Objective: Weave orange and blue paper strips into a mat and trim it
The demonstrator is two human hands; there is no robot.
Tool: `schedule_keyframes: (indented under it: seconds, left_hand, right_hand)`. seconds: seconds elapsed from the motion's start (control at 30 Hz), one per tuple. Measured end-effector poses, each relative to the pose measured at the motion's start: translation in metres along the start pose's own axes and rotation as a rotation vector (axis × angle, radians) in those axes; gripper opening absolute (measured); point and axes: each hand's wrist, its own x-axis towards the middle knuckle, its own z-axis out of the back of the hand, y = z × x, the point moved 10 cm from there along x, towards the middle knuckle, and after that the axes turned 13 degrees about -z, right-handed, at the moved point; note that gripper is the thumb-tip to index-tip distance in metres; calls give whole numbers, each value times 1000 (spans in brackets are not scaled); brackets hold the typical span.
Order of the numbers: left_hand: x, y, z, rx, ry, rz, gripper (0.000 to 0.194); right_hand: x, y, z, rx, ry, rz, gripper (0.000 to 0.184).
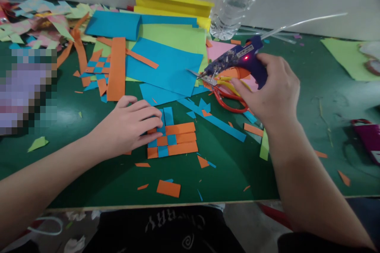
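My left hand [139, 121] lies over the left part of a woven piece of orange and blue paper strips [181, 138], its fingers stretched out and slightly apart. Loose orange strip ends reach out to the right, and two blue ends point away from me. In my right hand [274, 87] is a dark blue hot glue gun [237, 57] with a red light on and a clear glue stick [299, 21] coming out of its back. The gun's nozzle points left, just above red-handled scissors [230, 102], which it partly covers.
Blue sheets [166, 65], a light green sheet [175, 33] and a folded yellow paper [173, 2] lie at the back. A water bottle [230, 8] stands by the wall. Paper scraps [44, 23] heap at the far left; a purple object [366, 138] sits right.
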Motion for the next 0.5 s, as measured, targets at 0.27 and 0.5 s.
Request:
schedule_keyframes:
  seconds: [0.27,0.5]
  left_hand:
    - [-2,1,-1,-13,5,15,15]
    - [-1,1,2,4,-8,6,16]
  right_hand:
    - [0,0,0,7,26,-22,60]
    - [1,-3,-4,9,66,-54,60]
